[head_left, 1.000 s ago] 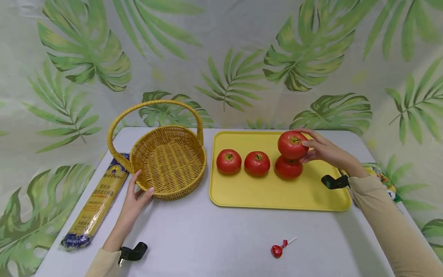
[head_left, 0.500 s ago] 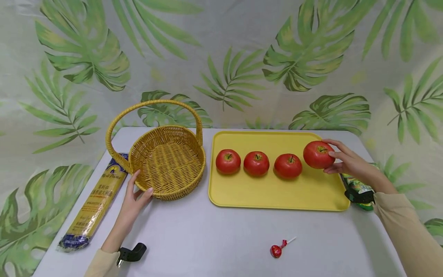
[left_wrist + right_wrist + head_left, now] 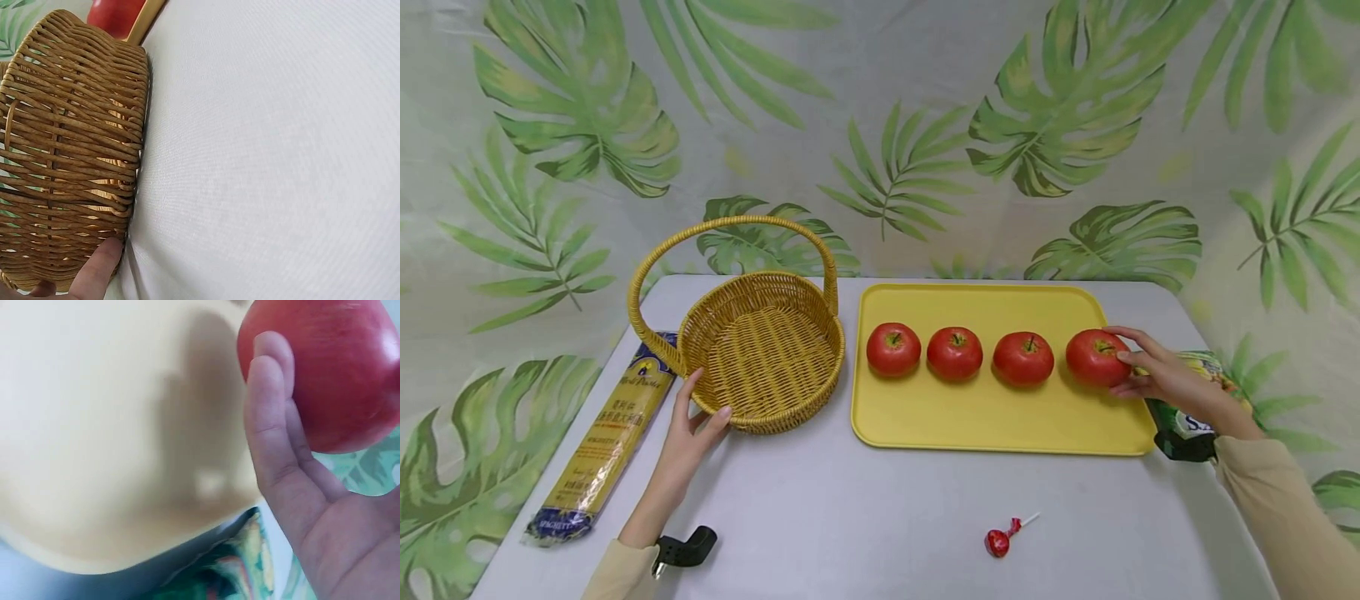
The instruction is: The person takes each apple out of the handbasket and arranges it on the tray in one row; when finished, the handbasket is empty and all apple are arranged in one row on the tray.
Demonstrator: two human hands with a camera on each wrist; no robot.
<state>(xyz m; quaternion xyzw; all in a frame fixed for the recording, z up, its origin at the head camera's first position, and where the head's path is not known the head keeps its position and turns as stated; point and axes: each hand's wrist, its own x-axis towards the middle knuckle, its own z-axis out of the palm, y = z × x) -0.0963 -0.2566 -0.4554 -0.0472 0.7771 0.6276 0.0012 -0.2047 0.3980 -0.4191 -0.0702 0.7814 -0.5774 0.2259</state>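
Observation:
In the head view, my right hand [image 3: 1168, 379] holds a red apple [image 3: 1093, 358] low at the right end of the yellow tray [image 3: 1000, 425]. The right wrist view shows fingers [image 3: 269, 419] laid along the side of this apple [image 3: 331, 375]. Further left on the tray, three more red apples [image 3: 893, 349] sit in a row with it. My left hand [image 3: 688, 442] touches the outside of a round wicker basket [image 3: 775, 358] with a tall arched handle, its thumb and index finger spread apart. A straight finger [image 3: 100, 265] rests against the woven wall in the left wrist view.
A spaghetti packet [image 3: 610, 433] lies left of the basket, partly behind it. A red-wrapped lollipop [image 3: 997, 543] is on the white table near the front. Beyond the tray's right edge lies a green packet [image 3: 1198, 362], partly hidden by the right arm. A leaf-patterned cloth [image 3: 895, 167] hangs behind.
My right hand has carried the apple rightward from above the third apple and lowered it to the tray's right end. The left hand and basket stay where they were.

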